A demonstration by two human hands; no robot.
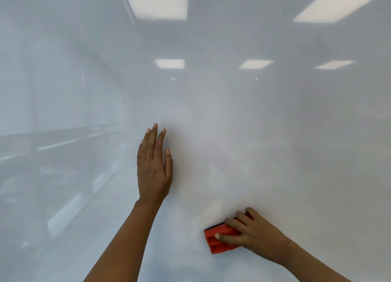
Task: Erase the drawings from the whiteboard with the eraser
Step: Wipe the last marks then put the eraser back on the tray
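A glossy white whiteboard (232, 123) fills the whole view. No drawing shows on it, only faint smudges near the centre. My right hand (254, 233) grips a red eraser (218, 239) with a black felt edge and presses it against the board at the lower right. My left hand (153, 167) lies flat on the board to the left of centre, fingers together and pointing up, holding nothing.
The board mirrors ceiling light panels (160, 2) at the top and a dim room on the left. No edge, tray or frame of the board is in view.
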